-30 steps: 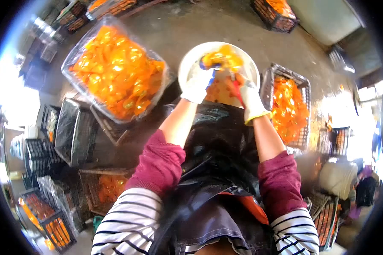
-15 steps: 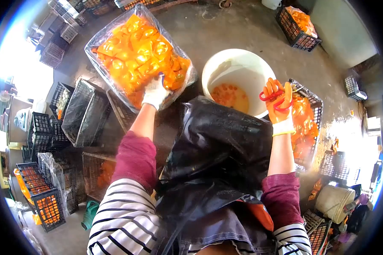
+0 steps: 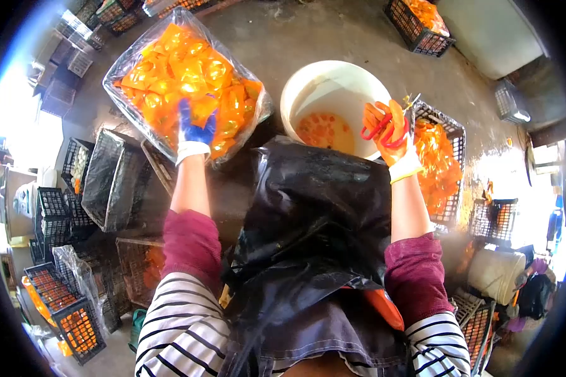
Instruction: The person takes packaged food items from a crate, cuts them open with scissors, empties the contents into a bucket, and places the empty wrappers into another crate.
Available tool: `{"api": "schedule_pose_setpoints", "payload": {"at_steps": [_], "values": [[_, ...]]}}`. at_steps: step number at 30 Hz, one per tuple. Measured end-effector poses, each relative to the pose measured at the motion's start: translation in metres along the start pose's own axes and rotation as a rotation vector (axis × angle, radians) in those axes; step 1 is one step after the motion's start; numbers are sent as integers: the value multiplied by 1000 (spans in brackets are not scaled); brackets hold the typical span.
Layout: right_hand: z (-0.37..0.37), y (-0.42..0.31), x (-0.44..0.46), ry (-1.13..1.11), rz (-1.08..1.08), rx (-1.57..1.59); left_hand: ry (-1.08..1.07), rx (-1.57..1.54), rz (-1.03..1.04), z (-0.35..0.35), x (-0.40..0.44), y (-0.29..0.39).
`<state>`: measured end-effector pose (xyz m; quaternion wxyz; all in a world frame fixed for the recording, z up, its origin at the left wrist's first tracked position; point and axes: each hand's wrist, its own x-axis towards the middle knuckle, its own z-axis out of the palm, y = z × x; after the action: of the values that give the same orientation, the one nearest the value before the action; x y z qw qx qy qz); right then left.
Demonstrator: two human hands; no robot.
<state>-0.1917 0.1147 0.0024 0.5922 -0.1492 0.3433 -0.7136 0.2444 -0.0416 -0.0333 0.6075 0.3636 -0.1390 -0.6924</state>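
My left hand [image 3: 197, 129], in a blue-and-white glove, is over a plastic-lined crate [image 3: 121, 103] heaped with shiny orange packets [image 3: 163, 72]. Its blue palm side shows, slightly blurred, and an orange packet [image 3: 201, 108] lies between thumb and fingers, seemingly gripped. In an orange-coated glove, my right hand [image 3: 390, 135] is closed round red-handled scissors [image 3: 383, 129], held above the right rim of a white bucket [image 3: 289, 94]. Liquid with orange-red pieces [image 3: 324, 131] covers the bucket's bottom. Beneath my right hand, a black crate [image 3: 456, 135] holds crumpled orange packets [image 3: 435, 166].
A black apron [image 3: 314, 207] covers my lap, close to the bucket. On the left stand a plastic-lined crate [image 3: 110, 182] and stacked black crates [image 3: 50, 213]. Another filled crate [image 3: 418, 31] is at the far right, and a pale bucket [image 3: 497, 275] lies at lower right.
My left hand has turned from its white back to its blue palm side, with an orange packet at its fingers. My right hand still holds the scissors. The whole view has shifted slightly.
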Motion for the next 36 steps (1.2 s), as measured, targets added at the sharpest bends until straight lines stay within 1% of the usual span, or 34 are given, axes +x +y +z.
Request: {"api": "schedule_pose_setpoints", "payload": {"at_steps": [1, 3, 5, 7, 8, 9, 10, 12, 13, 15, 16, 17, 19, 20, 21, 22, 24, 25, 27, 28, 29, 31, 32, 34, 36], "values": [[-1, 1, 0, -11, 3, -23, 12, 71, 70, 11, -7, -7], [-6, 2, 1, -30, 7, -69, 44, 201, 75, 34, -19, -13], [-5, 2, 0, 4, 12, -138, 66, 335, 64, 68, -30, -21], [-3, 2, -3, 18, -10, -233, 94, 938, 456, 118, -64, -21], [-3, 0, -6, 30, 10, -278, -31, 908, 595, 99, -20, -42], [-3, 0, -5, 44, 26, -278, -154, 872, 731, 118, -18, -46], [-3, 0, -4, 57, 43, -278, -124, 921, 712, 126, -32, -63], [-8, 1, 0, 61, 58, -263, -204, 1331, 760, 111, 3, -104], [-10, 2, 1, 87, 74, -239, -271, 1563, 744, 110, 4, -123], [-8, 4, 3, 129, 111, -196, -378, 1899, 773, 119, -9, -138], [-7, 4, 5, 106, 108, -300, -380, 1911, 715, 123, -9, -133], [-11, 9, 2, 38, 103, -275, -403, 1752, 685, 119, -2, -127], [-21, 13, 7, -108, 74, -227, -317, 1373, 574, 112, 9, -117], [-7, 12, 7, 12, 103, -342, -53, 1174, 131, 114, 18, -113], [-2, 14, 8, -1, 120, -397, 49, 1067, 176, 132, -4, -101], [0, 15, 7, -13, 141, -453, 35, 893, 116, 139, -12, -96], [-6, 27, 11, -41, 186, -405, -188, 386, 6, 137, -5, -100], [-8, 34, 16, -77, 209, -446, -199, 231, -47, 140, -9, -103], [-16, 50, 24, -136, 244, -527, -232, -78, -163, 175, -45, -105], [-26, 58, 30, -184, 137, -943, -230, -73, -186, 173, -37, -118], [-22, 54, 24, -224, 184, -846, -165, -44, -144, 177, -41, -129], [-6, 46, 8, -302, 279, -649, -204, -11, -85, 175, -34, -159], [-6, 47, 7, -302, 188, -998, -274, -6, -75, 176, -37, -165], [6, 45, -5, -306, 117, -1156, -408, 3, -52, 173, -45, -174], [23, 39, -14, -321, 61, -1300, -427, 85, -30, 174, -49, -178]]}}
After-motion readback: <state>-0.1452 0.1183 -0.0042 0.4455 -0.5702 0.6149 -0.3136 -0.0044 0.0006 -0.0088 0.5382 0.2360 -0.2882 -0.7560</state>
